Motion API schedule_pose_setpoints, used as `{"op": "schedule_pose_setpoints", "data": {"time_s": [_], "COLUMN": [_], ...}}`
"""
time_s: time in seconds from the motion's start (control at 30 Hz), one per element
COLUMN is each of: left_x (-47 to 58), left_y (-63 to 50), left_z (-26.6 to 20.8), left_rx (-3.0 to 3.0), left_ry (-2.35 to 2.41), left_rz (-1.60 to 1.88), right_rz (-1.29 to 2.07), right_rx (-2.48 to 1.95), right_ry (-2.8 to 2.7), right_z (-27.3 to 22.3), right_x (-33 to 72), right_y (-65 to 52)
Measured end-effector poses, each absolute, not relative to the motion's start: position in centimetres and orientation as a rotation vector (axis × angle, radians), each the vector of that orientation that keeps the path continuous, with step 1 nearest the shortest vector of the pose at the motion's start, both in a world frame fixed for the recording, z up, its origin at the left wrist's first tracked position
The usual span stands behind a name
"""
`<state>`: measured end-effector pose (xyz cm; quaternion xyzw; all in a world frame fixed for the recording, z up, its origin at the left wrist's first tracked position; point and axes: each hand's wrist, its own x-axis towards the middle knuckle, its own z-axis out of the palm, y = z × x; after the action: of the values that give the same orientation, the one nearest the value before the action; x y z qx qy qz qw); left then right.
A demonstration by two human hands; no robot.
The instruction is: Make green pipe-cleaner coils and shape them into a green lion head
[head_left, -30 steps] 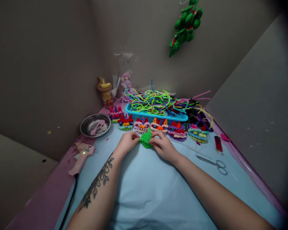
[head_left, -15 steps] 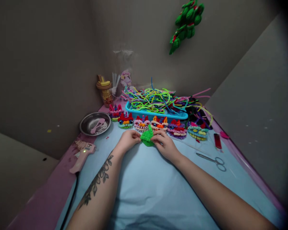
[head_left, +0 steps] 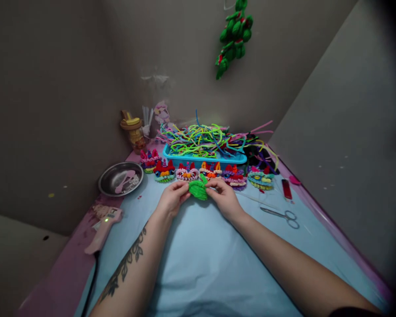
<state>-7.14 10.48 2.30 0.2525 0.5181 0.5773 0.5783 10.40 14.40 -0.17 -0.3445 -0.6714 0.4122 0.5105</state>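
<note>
Between my two hands is a small green fuzzy piece (head_left: 198,190) that looks bent from pipe cleaner, with a short end sticking up. My left hand (head_left: 173,198) pinches its left edge between thumb and fingers. On the other side, my right hand (head_left: 225,198) grips its right edge with the fingertips. Just behind it stands a row of several colourful pipe-cleaner animal heads, among them a pink and white one (head_left: 187,172) and an orange one (head_left: 210,171).
A blue tray (head_left: 204,159) heaped with pipe cleaners (head_left: 198,140) stands at the back. To the left are a metal bowl (head_left: 105,178) and a pink glue gun (head_left: 102,231) with its cord. Scissors (head_left: 280,215) lie at right. Green ornaments (head_left: 234,37) hang above.
The green piece has turned and tilted in my hands, so its flat ridged side shows more. The whole view has shifted a little to the right. Both hands keep their hold.
</note>
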Motion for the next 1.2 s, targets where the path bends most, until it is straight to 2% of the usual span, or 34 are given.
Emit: {"op": "schedule_pose_setpoints", "data": {"time_s": [0.47, 0.9, 1.2], "left_x": [-6.7, -6.3, -6.7], "left_y": [10.8, 10.7, 10.4], "left_z": [3.6, 4.7, 7.3], "left_rx": [0.269, 0.123, 0.106], "left_ry": [0.975, 0.943, 0.898], "left_rz": [1.405, 1.264, 1.255], "right_rz": [0.952, 0.618, 0.484], "right_rx": [-0.779, -0.698, -0.458], "right_ry": [-1.659, -1.866, -2.066], "right_z": [0.7, 1.8, 6.3], "right_x": [9.9, 10.8, 10.9], "right_y": [13.2, 12.8, 13.9]}}
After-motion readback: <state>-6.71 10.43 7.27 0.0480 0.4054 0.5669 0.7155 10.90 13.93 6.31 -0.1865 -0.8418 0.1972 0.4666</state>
